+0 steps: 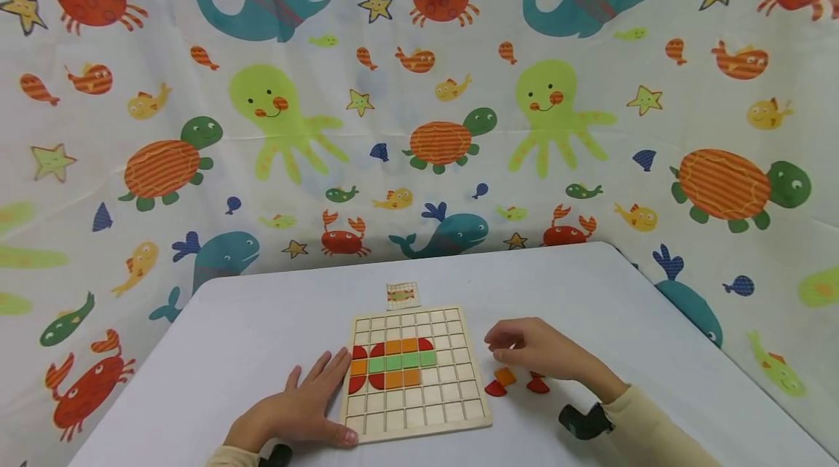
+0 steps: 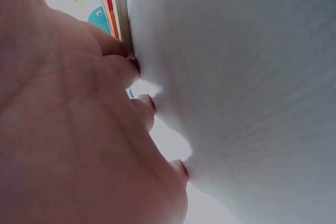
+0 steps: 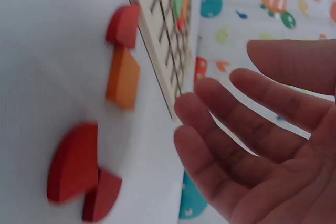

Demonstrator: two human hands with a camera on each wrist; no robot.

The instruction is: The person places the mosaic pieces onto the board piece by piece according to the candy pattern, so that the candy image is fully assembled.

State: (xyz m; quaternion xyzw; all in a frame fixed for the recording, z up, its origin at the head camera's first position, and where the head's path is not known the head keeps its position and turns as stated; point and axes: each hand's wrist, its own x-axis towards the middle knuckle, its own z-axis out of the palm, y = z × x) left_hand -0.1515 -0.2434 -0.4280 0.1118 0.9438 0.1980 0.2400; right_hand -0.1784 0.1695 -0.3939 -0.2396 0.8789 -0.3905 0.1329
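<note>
A wooden grid board (image 1: 452,401) lies on the table. Red quarter-round, orange square and green tiles (image 1: 393,363) fill some cells in its upper left part. My left hand (image 1: 298,405) rests flat with spread fingers at the board's left edge, thumb at the near left corner. To the right of the board, my right hand (image 1: 540,347) hovers with loosely bent fingers and nothing between them. Below it lie an orange square tile (image 3: 123,80), a red quarter-round tile (image 3: 124,26) touching that one, and two more red tiles (image 3: 73,163) side by side.
A small pattern card (image 1: 402,296) lies just behind the board, showing a coloured grid design. The white table (image 1: 275,328) ends at a cloth backdrop (image 1: 367,197) printed with sea animals. Dark wrist cameras (image 1: 585,422) sit at both sleeves.
</note>
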